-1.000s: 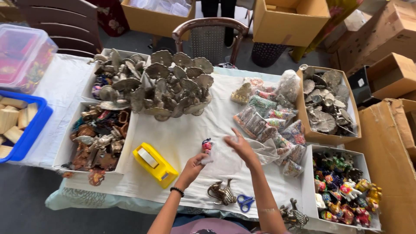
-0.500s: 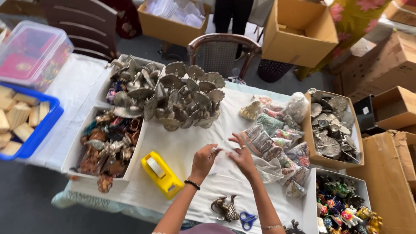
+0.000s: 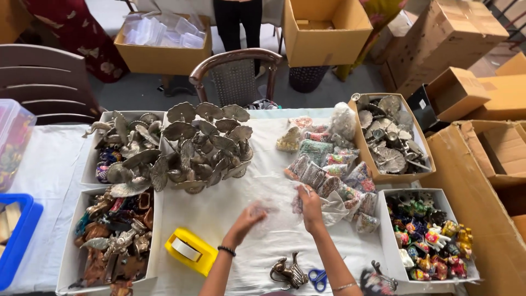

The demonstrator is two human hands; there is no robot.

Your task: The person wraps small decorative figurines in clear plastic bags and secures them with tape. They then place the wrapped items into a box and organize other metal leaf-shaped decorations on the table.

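Two hands are up over the white cloth of the table (image 3: 219,214), and between them I see a clear plastic bag (image 3: 279,211), thin and blurred, spread flat just above the cloth. My left hand (image 3: 247,215) curls its fingers onto the bag's left edge; my right hand (image 3: 308,205) pinches the bag's upper right corner with fingers pressed together. Half a second ago both hands sat close together with fingers nearly touching; now they stand apart with the bag stretched between them. A second ago the left hand held a small red-and-white item near the tape dispenser, and I can no longer see that item.

Left of my left forearm lies the yellow tape dispenser (image 3: 192,251), in the same spot on the cloth as before. Near my wrists lie a small metal animal figurine (image 3: 289,271) and blue-handled scissors (image 3: 318,278), unmoved. Just right of my right hand sits the heap of bagged colourful trinkets (image 3: 334,170). Beyond the bag stand the grey metal leaf-shaped pieces (image 3: 203,145). The view itself has shifted, showing more of the cardboard boxes (image 3: 466,87) on the right.
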